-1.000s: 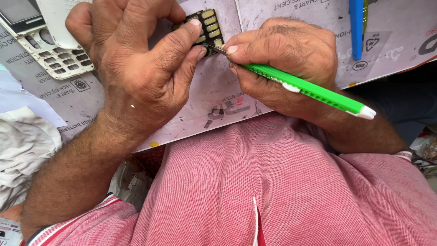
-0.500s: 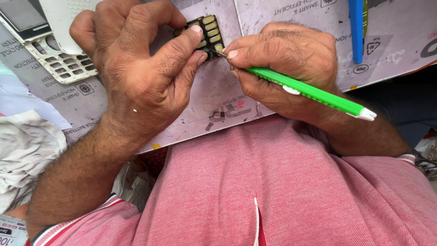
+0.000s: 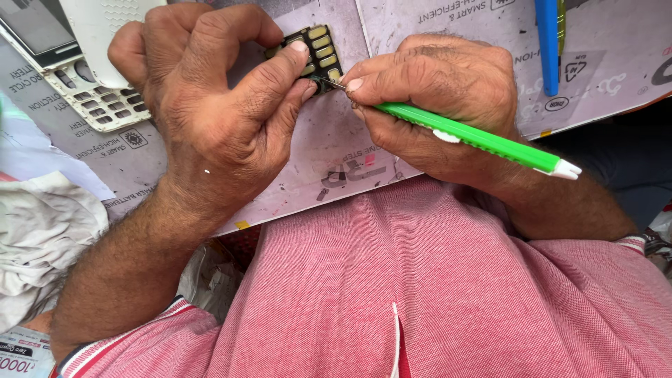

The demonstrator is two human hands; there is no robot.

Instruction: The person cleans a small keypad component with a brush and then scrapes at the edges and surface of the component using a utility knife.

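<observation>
Head view: left hand (image 3: 210, 119) pinches keypad board (image 3: 318, 52) above cardboard sheet (image 3: 336, 154) far edge; right hand (image 3: 434, 98) grips green tool (image 3: 476, 136), tip touching board. Step: probing contacts. Next likely needs steady tip, firm pinch.

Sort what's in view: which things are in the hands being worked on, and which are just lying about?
In use:
- left hand pinching the small dark keypad board
- right hand holding the green tool, metal tip at the board

Lying about:
- keypad phone, top left
- blue pen
- printed cardboard sheet
- white cloth
</observation>
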